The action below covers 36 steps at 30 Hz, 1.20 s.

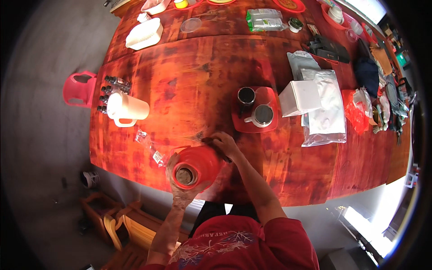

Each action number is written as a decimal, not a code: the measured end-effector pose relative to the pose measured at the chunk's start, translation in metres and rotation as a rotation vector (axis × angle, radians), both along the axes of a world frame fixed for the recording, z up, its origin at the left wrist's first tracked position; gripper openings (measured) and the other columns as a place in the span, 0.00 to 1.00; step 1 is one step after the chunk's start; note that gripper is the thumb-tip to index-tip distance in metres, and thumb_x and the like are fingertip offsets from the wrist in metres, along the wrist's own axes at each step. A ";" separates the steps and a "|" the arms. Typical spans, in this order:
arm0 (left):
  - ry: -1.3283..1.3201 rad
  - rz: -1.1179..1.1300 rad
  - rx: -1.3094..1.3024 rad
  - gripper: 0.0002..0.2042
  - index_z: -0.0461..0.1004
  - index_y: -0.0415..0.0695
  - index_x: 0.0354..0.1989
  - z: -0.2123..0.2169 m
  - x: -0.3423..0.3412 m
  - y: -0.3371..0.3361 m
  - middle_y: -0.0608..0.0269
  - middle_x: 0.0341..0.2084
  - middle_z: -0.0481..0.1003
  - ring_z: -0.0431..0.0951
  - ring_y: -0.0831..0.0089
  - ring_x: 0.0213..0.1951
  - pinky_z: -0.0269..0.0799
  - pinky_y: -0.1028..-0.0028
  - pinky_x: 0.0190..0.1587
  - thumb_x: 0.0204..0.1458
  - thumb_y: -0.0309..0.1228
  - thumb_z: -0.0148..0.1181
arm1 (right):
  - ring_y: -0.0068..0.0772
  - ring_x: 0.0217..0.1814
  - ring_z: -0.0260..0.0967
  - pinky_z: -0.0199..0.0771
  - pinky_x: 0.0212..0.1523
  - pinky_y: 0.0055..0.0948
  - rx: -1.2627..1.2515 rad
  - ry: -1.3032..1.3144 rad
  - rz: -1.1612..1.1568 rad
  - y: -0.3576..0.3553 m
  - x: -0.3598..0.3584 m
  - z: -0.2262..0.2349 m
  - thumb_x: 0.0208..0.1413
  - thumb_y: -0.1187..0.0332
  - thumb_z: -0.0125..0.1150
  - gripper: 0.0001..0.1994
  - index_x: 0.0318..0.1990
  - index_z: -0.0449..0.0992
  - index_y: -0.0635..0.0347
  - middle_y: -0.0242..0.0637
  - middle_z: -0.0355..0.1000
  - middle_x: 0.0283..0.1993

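My left hand (pixel 182 191) grips a red plastic funnel-shaped vessel (pixel 200 163) at its narrow round mouth, which points toward me and shows something brown inside. The vessel lies tilted over the near edge of the red wooden table (pixel 189 85). My right hand (pixel 226 143) rests on the far side of the vessel, fingers closed on a dark brown piece (pixel 211 141) pressed against it.
A red tray (pixel 269 125) with a dark cup (pixel 246 95) and a lidded white pot (pixel 262 115) stands just beyond. A white jug (pixel 126 108) and small bottles (pixel 112 87) are at the left. White box (pixel 299 96), silver bags (pixel 325 108) and clutter lie right. Wooden chairs (pixel 121 229) below left.
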<state>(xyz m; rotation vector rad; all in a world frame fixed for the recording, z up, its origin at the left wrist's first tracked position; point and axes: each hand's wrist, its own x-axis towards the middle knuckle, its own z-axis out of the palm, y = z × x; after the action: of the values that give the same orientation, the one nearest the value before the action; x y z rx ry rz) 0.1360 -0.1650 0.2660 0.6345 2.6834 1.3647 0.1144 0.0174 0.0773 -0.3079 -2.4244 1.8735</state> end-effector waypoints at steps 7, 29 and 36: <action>-0.018 -0.006 -0.045 0.48 0.53 0.41 0.58 -0.008 -0.001 -0.009 0.57 0.54 0.58 0.61 0.63 0.54 0.61 0.65 0.55 0.24 0.29 0.76 | 0.54 0.53 0.61 0.62 0.53 0.46 0.092 -0.672 -0.434 -0.041 0.060 -0.044 0.55 0.61 0.45 0.17 0.50 0.71 0.50 0.44 0.66 0.50; 0.223 -0.217 -0.090 0.23 0.68 0.48 0.46 -0.011 0.063 -0.038 0.47 0.53 0.65 0.66 0.47 0.53 0.53 0.50 0.53 0.43 0.45 0.61 | 0.45 0.45 0.71 0.66 0.44 0.52 0.220 -0.278 0.663 -0.036 -0.053 -0.028 0.47 0.50 0.47 0.16 0.40 0.77 0.38 0.37 0.74 0.43; 0.301 -0.282 -0.085 0.28 0.66 0.48 0.48 -0.007 0.057 -0.035 0.48 0.54 0.64 0.65 0.49 0.54 0.54 0.51 0.54 0.39 0.46 0.65 | 0.49 0.44 0.67 0.67 0.47 0.42 0.157 -0.369 0.099 -0.015 -0.032 -0.034 0.51 0.56 0.54 0.11 0.38 0.78 0.44 0.39 0.72 0.39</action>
<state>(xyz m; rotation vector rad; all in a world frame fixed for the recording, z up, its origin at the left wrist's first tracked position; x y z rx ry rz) 0.1929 -0.2002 0.2586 1.2420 2.7096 1.1561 0.0822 0.0027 0.0436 -0.5792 -2.8536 1.7823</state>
